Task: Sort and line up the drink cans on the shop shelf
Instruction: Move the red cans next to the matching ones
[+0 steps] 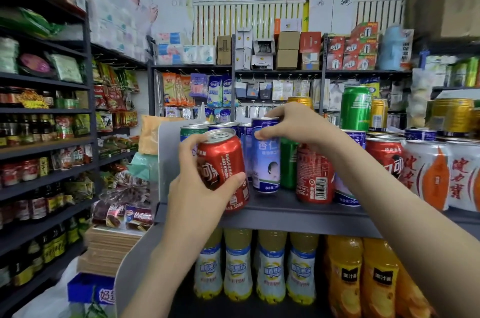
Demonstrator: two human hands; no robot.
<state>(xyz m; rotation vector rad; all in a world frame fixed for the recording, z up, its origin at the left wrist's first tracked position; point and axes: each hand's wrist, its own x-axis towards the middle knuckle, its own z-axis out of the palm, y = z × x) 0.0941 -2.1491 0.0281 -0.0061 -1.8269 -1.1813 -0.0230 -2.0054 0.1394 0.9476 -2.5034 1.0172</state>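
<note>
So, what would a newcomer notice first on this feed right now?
Two hands working at the shelf: the left hand grips a tilted red cola can at the front left, and the right hand pinches the top of a slim blue can just right of it. Further right stand white-and-orange cans, with a tall green can higher up behind.

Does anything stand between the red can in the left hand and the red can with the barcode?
Yes: right of the held red can stand the slim blue can, gripped at its top by the right hand, and a green can.
</note>
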